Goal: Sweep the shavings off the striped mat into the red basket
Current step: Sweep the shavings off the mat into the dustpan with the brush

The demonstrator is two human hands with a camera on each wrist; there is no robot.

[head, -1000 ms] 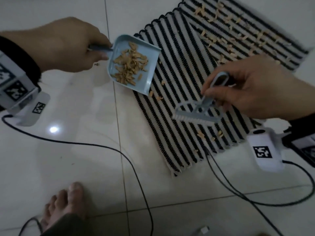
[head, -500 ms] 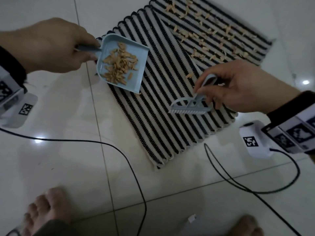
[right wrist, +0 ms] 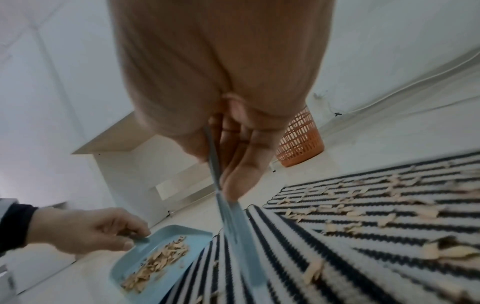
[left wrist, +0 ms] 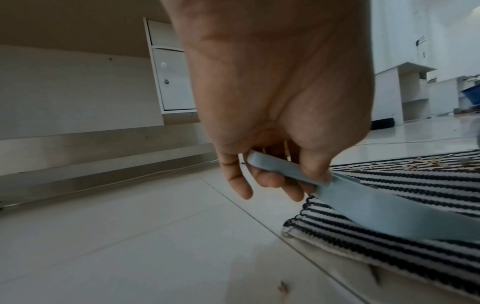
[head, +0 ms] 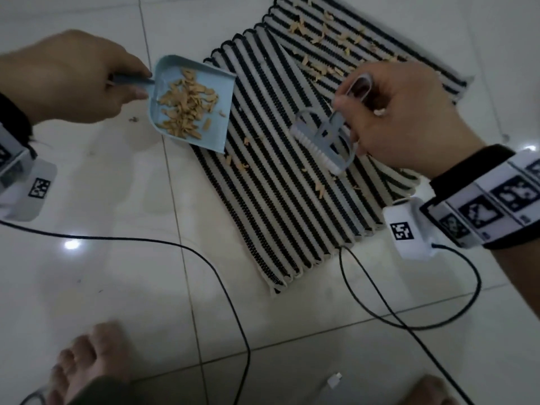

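Note:
A black-and-white striped mat (head: 280,206) lies on the tiled floor, with tan shavings (head: 318,39) scattered over its far half and a few near its middle. My left hand (head: 73,77) grips the handle of a light blue dustpan (head: 204,83) holding a heap of shavings (head: 187,106), its lip at the mat's left edge. My right hand (head: 400,112) holds a small blue brush (head: 321,144) by its looped handle, bristles just above the mat. The red basket (right wrist: 301,139) stands on the floor beyond the mat in the right wrist view.
Black cables (head: 222,287) trail across the white tiles in front of the mat. Bare feet (head: 87,366) show at the bottom edge. White cabinets (left wrist: 171,82) and low furniture (right wrist: 145,164) stand along the walls beyond the mat.
The brush has turned and now lies along the stripes, closer to the dustpan's side. The dustpan stays at the mat's left edge with its load. The head view has shifted.

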